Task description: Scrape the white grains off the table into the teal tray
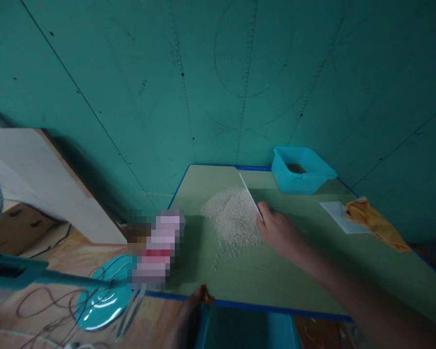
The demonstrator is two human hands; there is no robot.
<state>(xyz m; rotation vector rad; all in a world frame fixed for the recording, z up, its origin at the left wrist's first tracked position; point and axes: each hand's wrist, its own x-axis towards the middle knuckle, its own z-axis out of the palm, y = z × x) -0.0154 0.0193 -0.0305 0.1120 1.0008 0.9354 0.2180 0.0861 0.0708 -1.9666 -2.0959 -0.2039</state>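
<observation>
My right hand [279,230] is closed on a thin white sheet [252,197], seen nearly edge-on and tilted. It stands at the right side of a heap of white rice-like grains [234,218], which thins into loose grains toward the front. My left hand [194,300] is dark and blurred at the table's front edge, beside the rim of a blue bin [250,329] below. Its fingers look closed around a small orange-brown bit whose kind I cannot make out. Both hands are over or beside the pale green table [276,281].
A light-blue basin [301,179] with dark contents stands at the back right. Nearby lie a white paper [339,215] and an orange cloth [376,225]. A pixelated pink item [162,247] is at the left edge. Cords and a turquoise fan base [103,300] occupy the floor.
</observation>
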